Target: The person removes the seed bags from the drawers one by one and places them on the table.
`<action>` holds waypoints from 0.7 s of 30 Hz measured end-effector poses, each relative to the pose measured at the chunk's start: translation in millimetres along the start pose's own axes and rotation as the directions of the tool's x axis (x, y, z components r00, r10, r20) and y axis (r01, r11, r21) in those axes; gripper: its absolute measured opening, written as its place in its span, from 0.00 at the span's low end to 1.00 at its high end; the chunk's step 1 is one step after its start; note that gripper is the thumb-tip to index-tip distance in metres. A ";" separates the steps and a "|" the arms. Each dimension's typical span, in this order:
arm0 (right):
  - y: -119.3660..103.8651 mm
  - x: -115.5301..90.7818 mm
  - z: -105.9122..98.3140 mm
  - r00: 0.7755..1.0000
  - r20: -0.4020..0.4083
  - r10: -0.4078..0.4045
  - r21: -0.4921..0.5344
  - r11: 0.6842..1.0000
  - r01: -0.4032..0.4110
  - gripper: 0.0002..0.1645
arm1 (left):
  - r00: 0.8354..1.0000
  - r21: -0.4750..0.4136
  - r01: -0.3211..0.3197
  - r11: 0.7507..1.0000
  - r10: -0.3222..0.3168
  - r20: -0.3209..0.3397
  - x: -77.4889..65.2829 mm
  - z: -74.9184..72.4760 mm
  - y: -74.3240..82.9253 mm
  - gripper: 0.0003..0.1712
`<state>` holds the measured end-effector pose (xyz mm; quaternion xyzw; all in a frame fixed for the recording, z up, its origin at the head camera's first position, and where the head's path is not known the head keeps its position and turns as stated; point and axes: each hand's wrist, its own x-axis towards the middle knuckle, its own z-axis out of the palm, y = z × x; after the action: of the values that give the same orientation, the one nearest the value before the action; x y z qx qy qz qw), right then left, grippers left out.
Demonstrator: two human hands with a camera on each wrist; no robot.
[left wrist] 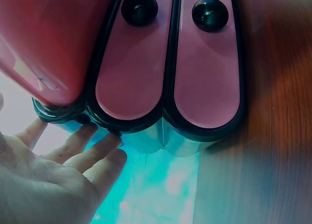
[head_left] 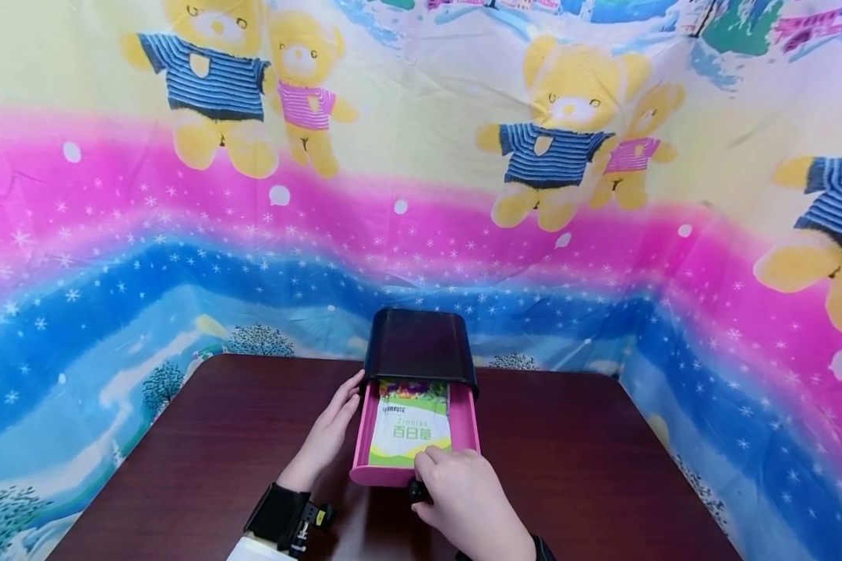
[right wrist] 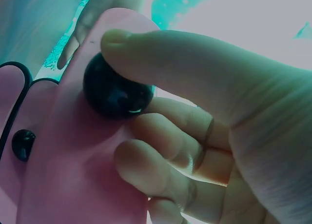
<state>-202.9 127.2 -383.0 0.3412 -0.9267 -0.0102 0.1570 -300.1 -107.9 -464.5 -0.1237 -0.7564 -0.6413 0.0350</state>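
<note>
A small black drawer cabinet (head_left: 421, 343) stands toward the back of the table, its pink top drawer (head_left: 382, 475) pulled out. Inside the drawer lies a green and white seed packet (head_left: 408, 428) with Chinese characters and the word Zinnias. My right hand (head_left: 466, 495) pinches the drawer's round black knob (right wrist: 117, 90) between thumb and fingers. Against the cabinet's left side rests my left hand (head_left: 328, 428), its fingers extended. The left wrist view shows that hand's fingertips (left wrist: 114, 158) at the cabinet's black edge.
Two more pink drawers, one with a black knob (left wrist: 140, 9) and the other with a second knob (left wrist: 210, 14), sit closed below the pulled one. A dark reddish-brown table (head_left: 568, 467) carries the cabinet. Behind it hangs a cloth (head_left: 407, 249) printed with bears and snowflakes.
</note>
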 end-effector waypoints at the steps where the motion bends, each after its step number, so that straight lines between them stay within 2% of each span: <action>1: -0.6 0.1 0.1 1.000 0.006 -0.003 0.001 1.000 0.003 0.23 | 1.000 0.001 -0.003 1.000 0.003 -0.001 0.1 -0.1 -0.2 0.30; 8: -1.3 0.0 4.3 0.999 0.028 -0.016 0.014 1.000 0.015 0.24 | 1.000 0.006 -0.018 1.000 0.018 -0.006 1.0 0.3 -1.4 0.31; 18: -2.5 -0.1 12.3 0.999 0.025 -0.032 -0.012 0.999 0.032 0.24 | 1.000 -0.003 -0.003 1.000 0.003 -0.009 1.2 1.1 -1.0 0.31; 21: -2.0 -0.7 10.8 0.999 0.037 -0.032 0.013 0.999 0.031 0.24 | 1.000 -0.006 -0.002 1.000 0.002 -0.009 1.1 1.1 -1.0 0.30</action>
<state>-204.3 125.2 -393.7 0.3564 -0.9241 -0.0135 0.1374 -301.3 -106.8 -465.5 -0.1218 -0.7543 -0.6440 0.0387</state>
